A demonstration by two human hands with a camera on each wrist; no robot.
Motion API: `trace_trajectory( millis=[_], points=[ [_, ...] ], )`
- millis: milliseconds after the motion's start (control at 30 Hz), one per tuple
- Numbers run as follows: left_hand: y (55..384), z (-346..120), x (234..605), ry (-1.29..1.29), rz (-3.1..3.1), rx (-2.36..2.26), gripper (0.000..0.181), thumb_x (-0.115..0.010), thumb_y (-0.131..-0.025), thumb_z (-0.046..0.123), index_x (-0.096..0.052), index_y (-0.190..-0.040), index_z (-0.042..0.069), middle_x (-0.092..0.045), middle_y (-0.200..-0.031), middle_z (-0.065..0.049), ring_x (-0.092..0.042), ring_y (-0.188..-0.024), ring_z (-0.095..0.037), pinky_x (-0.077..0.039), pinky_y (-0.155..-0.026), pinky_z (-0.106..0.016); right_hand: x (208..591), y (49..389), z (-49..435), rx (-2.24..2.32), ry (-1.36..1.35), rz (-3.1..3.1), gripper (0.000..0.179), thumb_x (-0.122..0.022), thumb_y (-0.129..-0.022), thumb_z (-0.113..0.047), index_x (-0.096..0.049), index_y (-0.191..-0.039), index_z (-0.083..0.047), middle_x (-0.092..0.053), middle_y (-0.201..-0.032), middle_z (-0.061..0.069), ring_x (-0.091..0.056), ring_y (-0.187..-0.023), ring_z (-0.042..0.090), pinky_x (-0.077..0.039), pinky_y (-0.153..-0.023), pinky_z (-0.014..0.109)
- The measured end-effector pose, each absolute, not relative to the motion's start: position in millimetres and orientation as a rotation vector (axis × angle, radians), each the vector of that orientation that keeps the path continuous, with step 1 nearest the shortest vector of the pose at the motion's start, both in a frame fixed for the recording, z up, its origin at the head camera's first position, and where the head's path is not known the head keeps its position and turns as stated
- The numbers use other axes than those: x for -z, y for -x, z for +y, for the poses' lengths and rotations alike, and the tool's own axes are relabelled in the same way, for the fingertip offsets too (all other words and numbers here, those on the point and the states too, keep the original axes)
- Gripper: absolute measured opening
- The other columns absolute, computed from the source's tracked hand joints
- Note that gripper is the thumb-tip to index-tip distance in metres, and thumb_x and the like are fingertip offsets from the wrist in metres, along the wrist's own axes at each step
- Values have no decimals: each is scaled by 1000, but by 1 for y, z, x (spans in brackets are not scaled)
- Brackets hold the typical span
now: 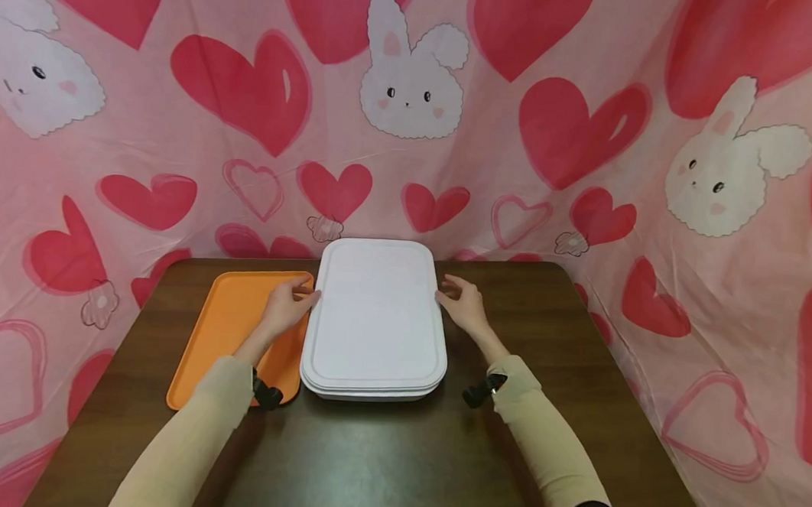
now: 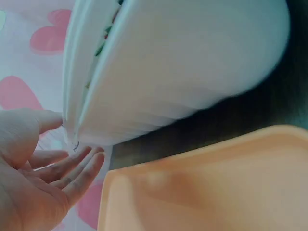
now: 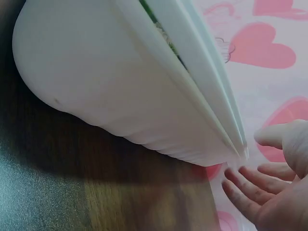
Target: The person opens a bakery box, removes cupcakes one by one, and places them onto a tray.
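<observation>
A white plastic box (image 2: pixel 183 62) stands on the table with a white lid (image 1: pixel 377 313) over it. Between lid and rim runs a narrow gap, where bits of green and red contents (image 2: pixel 100 49) show; what they are I cannot tell. On the box's left side is my left hand (image 1: pixel 286 306), thumb at the lid's edge and fingers loosely extended below. My right hand (image 1: pixel 465 306) is at the opposite side, its thumb and fingers spread apart beside the lid's far corner. In the right wrist view that thumb (image 3: pixel 269 135) appears slightly off the lid.
An orange tray (image 1: pixel 225 336) lies left of the box, partly under my left forearm. Both stand on a dark brown wooden table (image 1: pixel 374 466). A pink cloth (image 1: pixel 397 153) with hearts and rabbits hangs behind the table and along its sides.
</observation>
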State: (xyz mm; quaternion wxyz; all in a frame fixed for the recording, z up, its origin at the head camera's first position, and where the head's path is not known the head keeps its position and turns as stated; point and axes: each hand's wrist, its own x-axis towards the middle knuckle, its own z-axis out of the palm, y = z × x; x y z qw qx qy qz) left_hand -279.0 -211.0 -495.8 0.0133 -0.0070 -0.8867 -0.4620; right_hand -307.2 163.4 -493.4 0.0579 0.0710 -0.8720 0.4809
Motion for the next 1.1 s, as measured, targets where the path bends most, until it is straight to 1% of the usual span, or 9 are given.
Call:
trace_trajectory(
  millis=[100, 233, 333, 500, 600, 733, 800, 933, 1100],
  points=[
    [279, -211, 497, 1, -2767, 1451, 62, -68, -109, 26, -52, -157, -9, -70, -138, -35, -72, -120, -47, -67, -91, -39, 494, 307, 163, -1432, -157, -2662, 45, -75, -100, -8, -67, -139, 12, -78, -119, 31, -76, -106, 44, -64, -91, 37],
    [278, -210, 498, -52, -2793, 1479, 64, -73, -106, 33, -58, -153, -7, -72, -127, -32, -75, -101, -39, -62, -73, -23, 496, 309, 162, -1433, -113, -2681, 44, -78, -99, -13, -71, -133, 13, -78, -106, 30, -74, -94, 38, -54, -74, 23],
    [278, -208, 498, -64, -2829, 1449, 64, -76, -104, 37, -61, -149, -7, -72, -114, -27, -71, -84, -30, -56, -66, -22, 497, 310, 159, -1431, -104, -2712, 44, -79, -98, -17, -73, -130, 13, -77, -99, 25, -70, -86, 29, -49, -69, 20],
    [277, -204, 499, -25, -2850, 1392, 60, -74, -104, 31, -61, -147, -8, -71, -100, -21, -62, -72, -19, -53, -62, -25, 496, 309, 152, -1416, -69, -2780, 38, -76, -97, -16, -76, -124, 11, -74, -94, 18, -63, -81, 19, -48, -67, 19],
    [276, -202, 498, -1, -2843, 1389, 56, -72, -105, 26, -60, -147, -10, -68, -92, -17, -59, -65, -16, -52, -58, -25, 491, 306, 149, -1457, -35, -2796, 39, -76, -95, -11, -74, -126, 12, -75, -102, 23, -67, -87, 23, -54, -70, 22],
    [278, -203, 496, -1, -2849, 1409, 52, -68, -107, 20, -60, -147, -13, -62, -76, -7, -55, -57, -12, -48, -53, -25, 482, 302, 147, -1640, -5, -2780, 48, -76, -93, -4, -68, -136, 15, -74, -122, 31, -70, -102, 28, -58, -78, 24],
    [279, -206, 496, -6, -2861, 1449, 53, -66, -108, 19, -58, -148, -14, -61, -72, -3, -56, -55, -11, -52, -53, -26, 478, 301, 148, -1747, -9, -2766, 52, -76, -92, -2, -64, -140, 15, -73, -128, 34, -70, -104, 27, -57, -78, 21],
    [279, -213, 492, -27, -2863, 1535, 54, -67, -109, 19, -55, -152, -12, -62, -72, -1, -59, -56, -11, -59, -58, -30, 474, 304, 153, -1942, -36, -2726, 58, -74, -94, 1, -59, -148, 14, -69, -139, 37, -72, -106, 23, -61, -83, 22],
    [277, -226, 479, -70, -2811, 1734, 59, -69, -109, 20, -51, -157, -10, -65, -78, 0, -64, -63, -8, -62, -63, -25, 472, 306, 157, -2184, -88, -2652, 64, -72, -96, 6, -52, -157, 11, -61, -150, 39, -73, -105, 16, -65, -89, 24]
  ],
)
